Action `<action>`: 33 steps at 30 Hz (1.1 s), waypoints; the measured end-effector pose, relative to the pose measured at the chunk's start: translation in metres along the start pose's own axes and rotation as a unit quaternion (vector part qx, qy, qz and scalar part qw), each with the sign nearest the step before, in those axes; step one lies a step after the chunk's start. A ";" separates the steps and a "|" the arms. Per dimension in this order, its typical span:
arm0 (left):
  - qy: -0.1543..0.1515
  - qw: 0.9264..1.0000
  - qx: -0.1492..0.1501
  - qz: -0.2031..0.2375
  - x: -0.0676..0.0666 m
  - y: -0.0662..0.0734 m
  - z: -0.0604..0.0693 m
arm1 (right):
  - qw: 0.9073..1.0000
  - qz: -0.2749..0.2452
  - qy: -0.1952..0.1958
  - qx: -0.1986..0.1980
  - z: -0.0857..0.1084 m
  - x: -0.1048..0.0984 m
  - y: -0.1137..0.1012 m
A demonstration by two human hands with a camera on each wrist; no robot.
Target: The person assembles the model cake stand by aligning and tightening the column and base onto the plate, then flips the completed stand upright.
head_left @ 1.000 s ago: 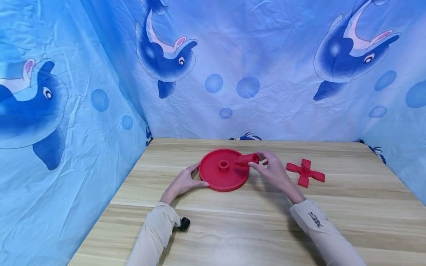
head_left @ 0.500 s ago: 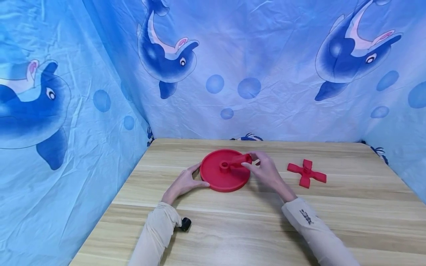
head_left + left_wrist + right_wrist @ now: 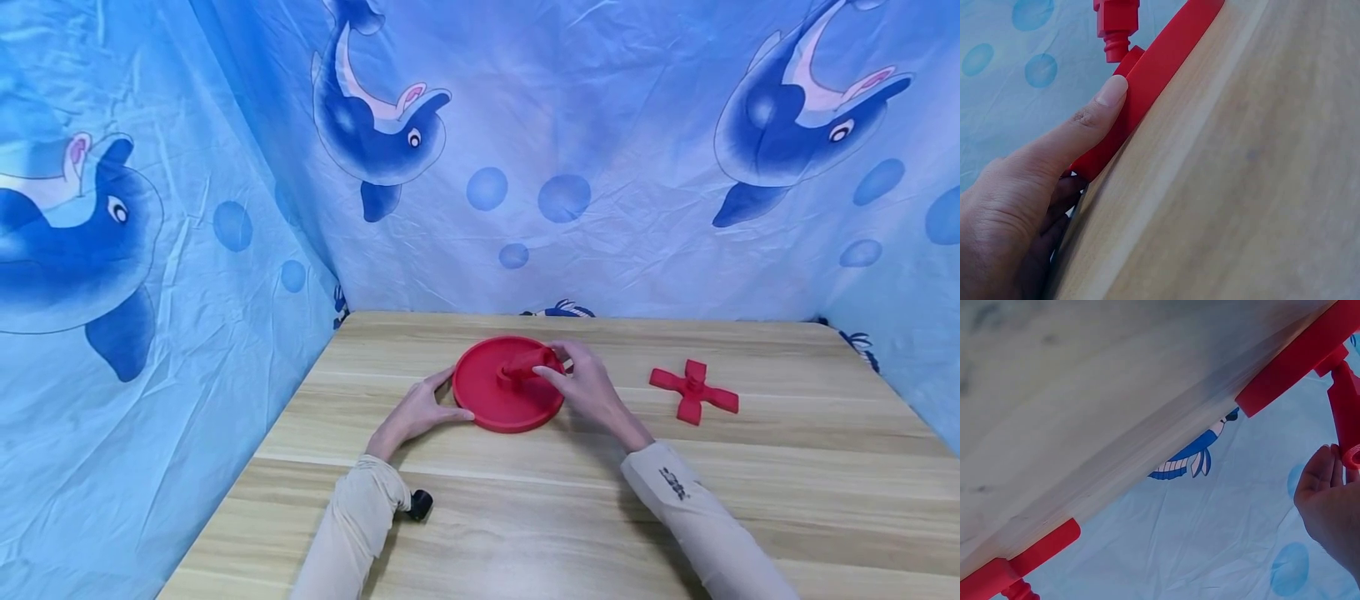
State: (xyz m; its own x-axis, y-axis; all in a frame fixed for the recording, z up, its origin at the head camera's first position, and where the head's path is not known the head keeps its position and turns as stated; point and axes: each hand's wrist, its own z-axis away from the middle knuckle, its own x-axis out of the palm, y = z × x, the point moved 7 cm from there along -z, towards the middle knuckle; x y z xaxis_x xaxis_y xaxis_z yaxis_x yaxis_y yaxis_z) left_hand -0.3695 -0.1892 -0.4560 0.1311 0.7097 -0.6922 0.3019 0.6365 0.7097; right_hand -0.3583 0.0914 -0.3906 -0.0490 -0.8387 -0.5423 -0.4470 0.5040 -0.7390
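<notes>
A red round tray-like base (image 3: 480,408) with a raised rim and a central socket (image 3: 507,383) lies flat on the table. My left hand (image 3: 416,412) holds its left rim, thumb at the front side and fingers farther round. My right hand (image 3: 588,387) pinches a red post (image 3: 525,363) near its hollow end. The post is tilted over the base, its narrow end at the socket. In the left wrist view the post's ridged tip (image 3: 1116,50) shows above the rim; whether it touches the socket I cannot tell. My thumb (image 3: 1094,112) presses the rim there.
A red four-armed cross piece (image 3: 693,392) with a ridged stub lies to the right on the wooden table (image 3: 525,517). A black device (image 3: 420,505) is at the left cuff. A blue dolphin-print curtain (image 3: 637,250) hangs behind and at the sides.
My right hand has carried the post leftward over the base, bringing its narrow end to the central socket, and the post's hollow end has come up slightly. The left hand stays on the rim.
</notes>
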 end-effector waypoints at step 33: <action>-0.002 1.000 -0.003 -0.001 0.001 -0.003 -0.001 | 1.000 0.001 0.008 -0.023 -0.031 0.021 -0.016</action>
State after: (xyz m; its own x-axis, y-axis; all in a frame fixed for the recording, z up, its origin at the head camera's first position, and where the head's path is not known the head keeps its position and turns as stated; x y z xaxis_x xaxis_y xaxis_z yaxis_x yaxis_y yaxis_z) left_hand -0.3715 -0.1903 -0.4588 0.1341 0.7072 -0.6942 0.2964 0.6399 0.7091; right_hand -0.3793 0.0592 -0.3777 -0.0650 -0.8411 -0.5370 -0.4866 0.4965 -0.7188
